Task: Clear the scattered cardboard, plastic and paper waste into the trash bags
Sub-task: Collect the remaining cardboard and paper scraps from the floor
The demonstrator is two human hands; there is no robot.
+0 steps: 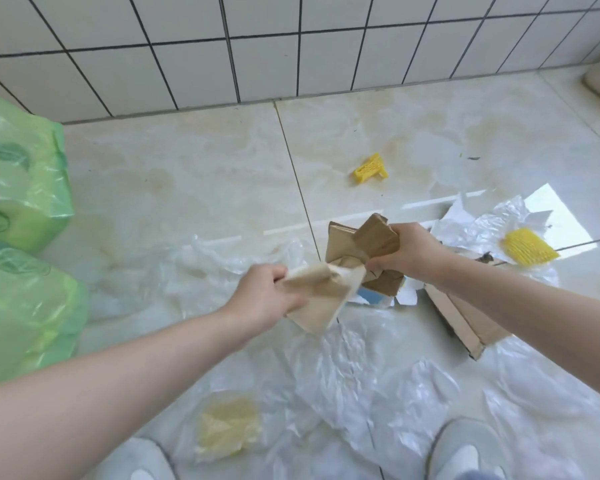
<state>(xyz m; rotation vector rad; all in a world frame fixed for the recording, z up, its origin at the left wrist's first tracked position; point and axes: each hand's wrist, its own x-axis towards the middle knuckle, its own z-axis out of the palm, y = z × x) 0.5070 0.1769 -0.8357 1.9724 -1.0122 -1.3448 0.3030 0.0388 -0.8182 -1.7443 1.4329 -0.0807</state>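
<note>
1. Two green trash bags are standing at the left edge: the far bag (18, 174) is sitting against the tiled wall (257, 50) and the near bag (21, 306) is sitting just in front of it. Both are bulging, and only blurred shapes are showing through the plastic, so their contents cannot be told.
2. The left hand (267, 299) is closing its grip on a pale folded sheet of paper (319, 299) above the floor.
3. The right hand (409, 251) is clamping its grip on a bundle of folded brown cardboard (364, 237).
4. A flat cardboard strip (465, 320) is lying on the floor under the right forearm.
5. Clear plastic sheets (343, 372) are spreading across the glossy floor (187, 161) around both shoes (465, 452).
6. A small yellow foam net (369, 169) is lying alone farther out, well apart from the hands.
7. A larger yellow foam net (529, 251) is resting on torn white paper (465, 216) at the right.
8. A yellowish piece (227, 427) is lying under clear plastic near the left shoe.
9. The floor is made of pale marbled tiles, and the wall is made of white tiles with dark joints.
</note>
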